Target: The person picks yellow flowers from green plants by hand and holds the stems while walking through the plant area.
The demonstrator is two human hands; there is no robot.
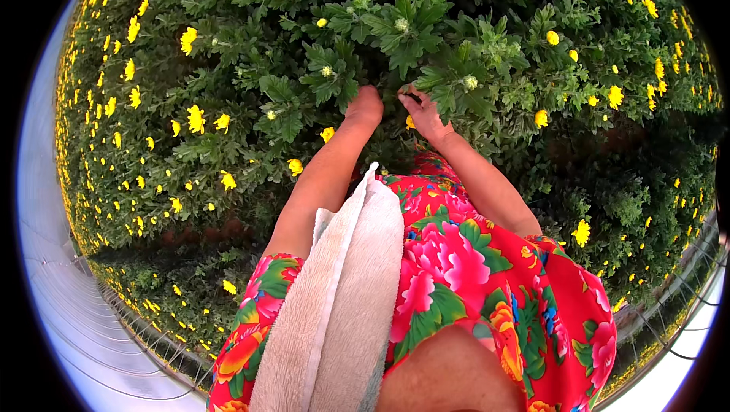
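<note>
My left hand (365, 106) reaches in among the chrysanthemum plants, its fingers hidden under the leaves. Beside it, a short way to the right, my right hand (421, 109) has thumb and forefinger curled near each other, partly behind a broad leaf; whether it pinches anything is unclear. A yellow chrysanthemum flower (410, 122) shows just below the right hand, and another yellow bloom (327, 134) is left of the left wrist. Pale green buds (402, 25) top the stems above both hands. One bud (470, 83) is right of the right hand.
Dense chrysanthemum foliage (228, 81) with many yellow flowers surrounds my arms. A beige towel (336, 309) hangs over my red floral shirt (445, 252). Dark gaps cross the foliage at lower left and right. Curved greenhouse-like sheeting (91, 320) with ribs lies at the lower left rim.
</note>
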